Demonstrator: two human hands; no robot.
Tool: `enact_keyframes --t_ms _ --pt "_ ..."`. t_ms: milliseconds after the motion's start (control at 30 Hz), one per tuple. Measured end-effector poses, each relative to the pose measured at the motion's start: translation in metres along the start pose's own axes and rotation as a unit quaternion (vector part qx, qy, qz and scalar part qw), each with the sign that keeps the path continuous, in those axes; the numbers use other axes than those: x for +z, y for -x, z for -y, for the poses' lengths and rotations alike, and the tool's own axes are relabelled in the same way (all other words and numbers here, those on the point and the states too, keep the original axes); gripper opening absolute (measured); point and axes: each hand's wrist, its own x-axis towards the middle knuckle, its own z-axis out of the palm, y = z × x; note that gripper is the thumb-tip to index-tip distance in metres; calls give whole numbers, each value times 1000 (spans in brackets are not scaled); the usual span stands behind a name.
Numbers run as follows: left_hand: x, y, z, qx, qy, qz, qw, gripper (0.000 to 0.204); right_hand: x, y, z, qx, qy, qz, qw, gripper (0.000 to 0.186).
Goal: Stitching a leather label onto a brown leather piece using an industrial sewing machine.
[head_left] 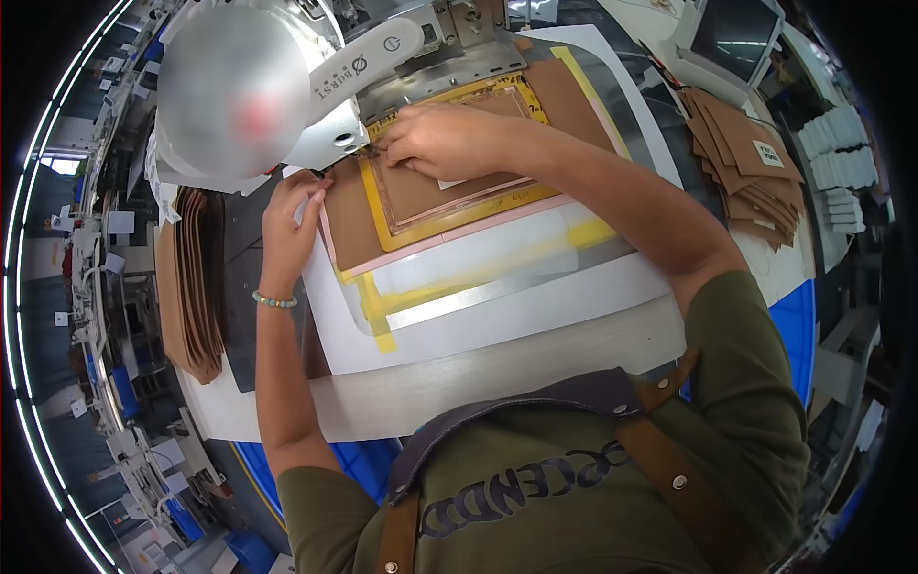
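A brown sheet (358,228) lies under a yellow rectangular frame (497,203), on a clear template with yellow tape (377,311) and pink edging. My right hand (449,142) reaches across the frame, its fingers curled together at the frame's upper left corner by the machine head. What those fingertips hold, if anything, is too small to make out. My left hand (290,215), with a beaded bracelet at the wrist, is at the sheet's left edge. Its thumb and fingers come together near a small dark thing I cannot identify. Part of a white piece (451,183) shows below my right hand.
A sewing-type machine with a rounded white head (229,91) and metal plate (449,77) stands over the work's far side. Brown panels (194,287) are stacked at left; more brown pieces (746,158) and a screen (734,38) are at right. White paper (354,349) underlies the template.
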Motion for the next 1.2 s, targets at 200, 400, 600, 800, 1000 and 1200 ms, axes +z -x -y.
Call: enact_keyframes --t_ms 200,400,600,800,1000,1200 --pt "-4 8 -25 19 4 27 999 18 -17 7 15 11 -22 50 998 22" --pt "-1 9 -64 50 -13 47 998 19 -87 63 34 132 70 110 983 27" --pt "21 2 -96 103 -37 98 989 30 -70 123 36 157 259 119 946 40" --pt "45 -2 -92 143 -119 92 978 39 -58 124 38 134 304 28 943 30" --pt "47 -1 -91 116 -132 122 977 46 -55 123 32 133 309 32 941 39" --pt "45 1 -87 109 -131 121 978 47 -55 114 31 152 292 60 942 40"
